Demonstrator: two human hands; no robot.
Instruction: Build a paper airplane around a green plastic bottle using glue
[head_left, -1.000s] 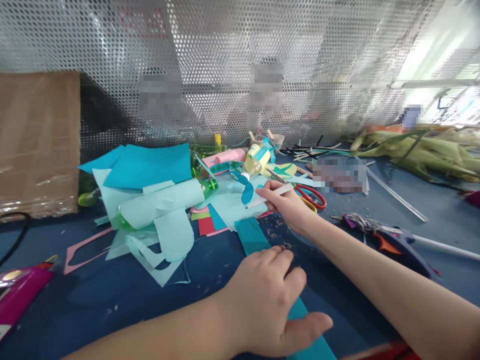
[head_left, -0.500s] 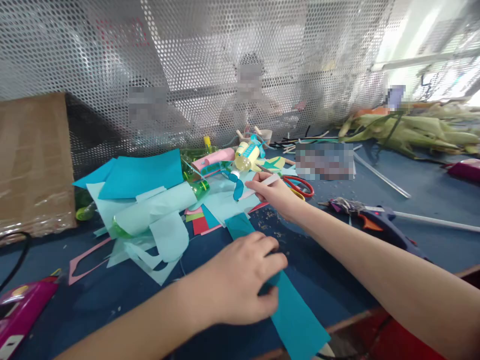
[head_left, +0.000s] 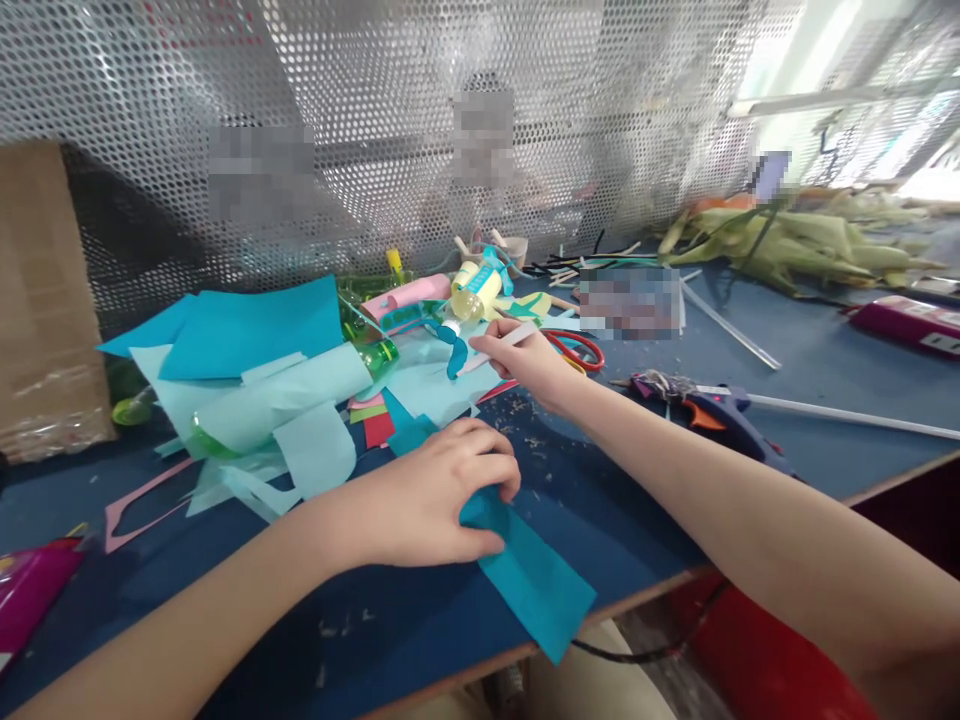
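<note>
My left hand (head_left: 431,490) rests over a blue paper strip (head_left: 541,585), fingers bent and thumb set against it. The strip runs from under my palm toward the table's front edge. Beyond it, my right hand (head_left: 529,365) pinches a slim white pen-like stick (head_left: 519,335); its exact kind is unclear. Just left of those fingers sits a small bottle (head_left: 469,303) with yellow and blue paper on it, a curved blue paper piece (head_left: 456,357) by its cap. Red-handled scissors (head_left: 581,350) lie behind my right wrist.
Light blue paper covers a green bottle (head_left: 281,395) on the left, near blue sheets (head_left: 255,325). A glue gun (head_left: 709,410) with a white glue stick lies at right, corn husks (head_left: 795,245) behind. Cardboard (head_left: 52,300) stands at far left, before a perforated metal wall (head_left: 390,120).
My left hand and the blue strip have shifted away from the front edge and to the left. My right hand keeps the white stick near the curved blue piece. The view has turned slightly.
</note>
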